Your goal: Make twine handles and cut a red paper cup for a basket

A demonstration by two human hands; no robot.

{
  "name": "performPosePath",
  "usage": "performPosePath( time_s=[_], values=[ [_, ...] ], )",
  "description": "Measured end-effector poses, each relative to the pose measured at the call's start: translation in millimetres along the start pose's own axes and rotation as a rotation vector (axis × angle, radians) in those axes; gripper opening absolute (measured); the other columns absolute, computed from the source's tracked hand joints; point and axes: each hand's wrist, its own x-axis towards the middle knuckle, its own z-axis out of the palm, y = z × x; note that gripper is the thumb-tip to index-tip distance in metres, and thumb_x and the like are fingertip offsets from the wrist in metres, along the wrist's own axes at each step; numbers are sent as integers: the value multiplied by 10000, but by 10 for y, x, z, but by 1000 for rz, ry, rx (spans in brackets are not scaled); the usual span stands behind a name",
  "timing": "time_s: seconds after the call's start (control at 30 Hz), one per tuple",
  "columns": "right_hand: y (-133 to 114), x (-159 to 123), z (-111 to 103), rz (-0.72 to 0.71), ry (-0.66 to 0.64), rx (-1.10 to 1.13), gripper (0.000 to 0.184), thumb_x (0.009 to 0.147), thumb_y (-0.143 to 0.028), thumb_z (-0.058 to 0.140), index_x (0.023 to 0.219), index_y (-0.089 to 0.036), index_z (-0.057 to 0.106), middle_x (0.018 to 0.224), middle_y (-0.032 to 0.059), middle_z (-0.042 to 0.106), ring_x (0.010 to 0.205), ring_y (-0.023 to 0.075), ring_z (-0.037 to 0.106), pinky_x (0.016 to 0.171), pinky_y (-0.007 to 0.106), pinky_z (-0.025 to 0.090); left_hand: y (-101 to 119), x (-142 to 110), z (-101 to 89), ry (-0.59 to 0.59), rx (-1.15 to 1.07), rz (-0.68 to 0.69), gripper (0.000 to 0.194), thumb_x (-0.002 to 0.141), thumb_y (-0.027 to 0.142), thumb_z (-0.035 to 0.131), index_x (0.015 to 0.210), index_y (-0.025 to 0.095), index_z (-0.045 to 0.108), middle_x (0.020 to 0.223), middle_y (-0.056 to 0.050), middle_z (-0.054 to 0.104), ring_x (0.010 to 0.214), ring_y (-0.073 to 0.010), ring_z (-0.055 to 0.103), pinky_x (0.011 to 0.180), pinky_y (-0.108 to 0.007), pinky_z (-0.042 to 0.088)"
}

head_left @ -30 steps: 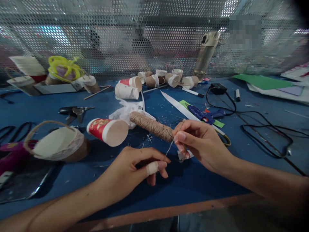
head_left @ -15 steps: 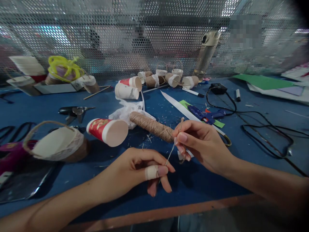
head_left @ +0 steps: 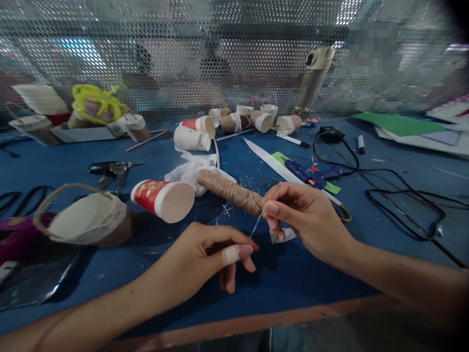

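Observation:
A thin strand of twine (head_left: 255, 228) runs between my two hands. My left hand (head_left: 210, 256), with a pale bandage on the thumb, pinches its lower end between thumb and index finger. The upper part is pinched by my right hand (head_left: 309, 215), and a short end sticks up above those fingers. Just behind the fingers of my right hand lies a roll of brown twine (head_left: 230, 191); whether the strand is joined to it I cannot tell. A red and white paper cup (head_left: 152, 195) rests on its side beyond my left hand.
On the left stand a twine-handled cup basket (head_left: 113, 230) and snips (head_left: 110, 170). A blue glue gun (head_left: 311, 173) with its black cord (head_left: 399, 173) lies right. Several small baskets (head_left: 264, 121) and a bottle (head_left: 311, 83) line the back by the perforated metal screen (head_left: 256, 63).
Both hands have shifted slightly left, still pinching the strand. The fingers of my left hand have moved slightly up the strand, and the upper twine end sits lower.

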Motion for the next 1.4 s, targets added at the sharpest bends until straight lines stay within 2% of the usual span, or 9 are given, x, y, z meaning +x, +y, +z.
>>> performPosePath(
  time_s=[0.23,0.43,0.7,1.03,1.4],
  values=[
    [-16,-4,9,-13,-88,39,22,902,-230,800,920,-220,793,722,-19,699,546,70,622,490,160,549,29,5,-20,-120,-171,-5,170,1017,245,638,1009,167,789,884,-42,821,560,-80,703,576,-161,584],
    [-13,0,23,-5,-69,48,43,914,-238,789,911,-196,797,734,-18,699,598,63,631,499,129,550,35,9,-26,-166,-199,13,171,1033,233,631,1035,178,792,895,-34,828,576,-66,717,594,-138,586],
    [12,-6,36,-47,12,9,86,916,-292,796,895,-208,787,702,-38,687,546,39,606,491,105,539,36,17,-47,-135,-197,28,148,1023,225,647,993,169,781,865,-19,830,539,-54,706,567,-120,576],
    [-19,18,30,27,-7,-44,139,919,-315,790,872,-186,768,709,-39,665,556,37,610,508,109,556,9,9,-35,-143,-223,15,142,1025,229,646,1005,166,771,863,-19,826,548,-56,710,565,-124,580],
    [25,-30,44,-54,-59,72,58,954,-247,755,925,-203,780,743,-39,685,591,33,629,519,97,562,30,7,-46,-195,-224,7,164,1037,263,641,1027,162,770,874,-47,831,567,-68,717,585,-134,572]
  ],
)
